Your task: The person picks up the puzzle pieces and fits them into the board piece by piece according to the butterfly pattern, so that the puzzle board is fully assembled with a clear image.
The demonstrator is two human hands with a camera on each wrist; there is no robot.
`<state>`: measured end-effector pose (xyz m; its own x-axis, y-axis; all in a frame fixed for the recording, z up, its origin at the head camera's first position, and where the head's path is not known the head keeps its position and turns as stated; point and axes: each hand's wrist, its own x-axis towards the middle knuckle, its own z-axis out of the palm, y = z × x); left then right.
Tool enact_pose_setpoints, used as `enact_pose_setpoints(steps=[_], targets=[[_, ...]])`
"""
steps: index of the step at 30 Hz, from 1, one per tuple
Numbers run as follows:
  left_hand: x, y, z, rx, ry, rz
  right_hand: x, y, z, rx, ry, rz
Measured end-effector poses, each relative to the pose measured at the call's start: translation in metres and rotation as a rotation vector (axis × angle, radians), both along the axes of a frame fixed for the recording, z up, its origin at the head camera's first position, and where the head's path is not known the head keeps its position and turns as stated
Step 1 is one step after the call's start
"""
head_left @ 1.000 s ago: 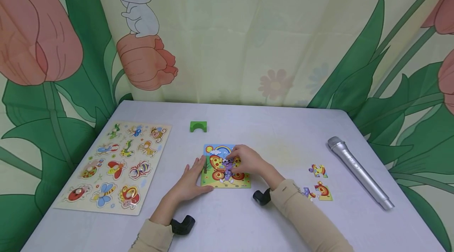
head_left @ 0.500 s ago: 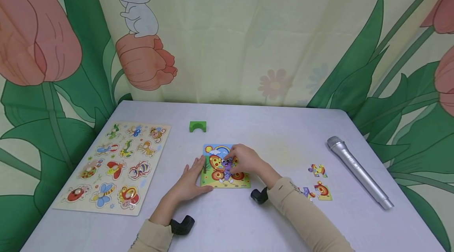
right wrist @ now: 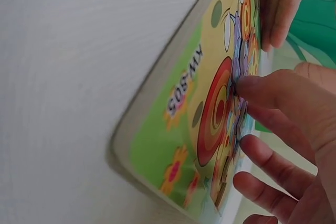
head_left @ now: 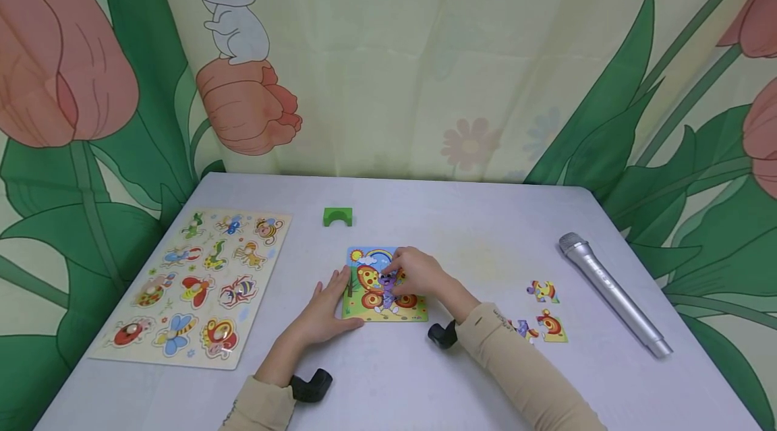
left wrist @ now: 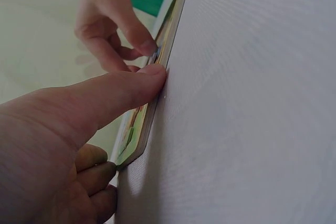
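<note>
A small butterfly jigsaw board (head_left: 419,314) lies flat at the middle of the table. My left hand (head_left: 326,313) rests at its near left corner, the thumb along the near edge and the other fingers, mostly straight, by the left side. Over the board's upper right part, my right hand (head_left: 420,274) pinches at a puzzle piece (right wrist: 238,56) in the purple body area; the fingertips hide much of that piece. In the right wrist view, the thumb and fingertips touch the picture surface. Loose puzzle pieces (head_left: 552,326) lie to the right, one partly behind the right sleeve.
A large insect peg puzzle board (head_left: 164,303) occupies the table's left side. Behind the small board stands a green arch block (head_left: 337,216). A silver microphone (head_left: 616,296) lies at the right. A printed curtain (head_left: 388,80) hangs behind the table.
Both hands stay at the board with hardly any motion. My right hand's fingers have shifted very slightly on the picture; the whole view has drifted a little.
</note>
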<state>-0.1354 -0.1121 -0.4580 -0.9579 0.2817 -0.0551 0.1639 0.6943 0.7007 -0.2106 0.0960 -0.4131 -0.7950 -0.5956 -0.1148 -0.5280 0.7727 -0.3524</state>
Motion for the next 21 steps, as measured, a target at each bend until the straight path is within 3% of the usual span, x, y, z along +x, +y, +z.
enact_pose_setpoints(steps=[21], targets=[[0.000,0.001,-0.001,-0.004,0.009,0.011,0.001,0.010,-0.009,-0.125,-0.036,-0.011]])
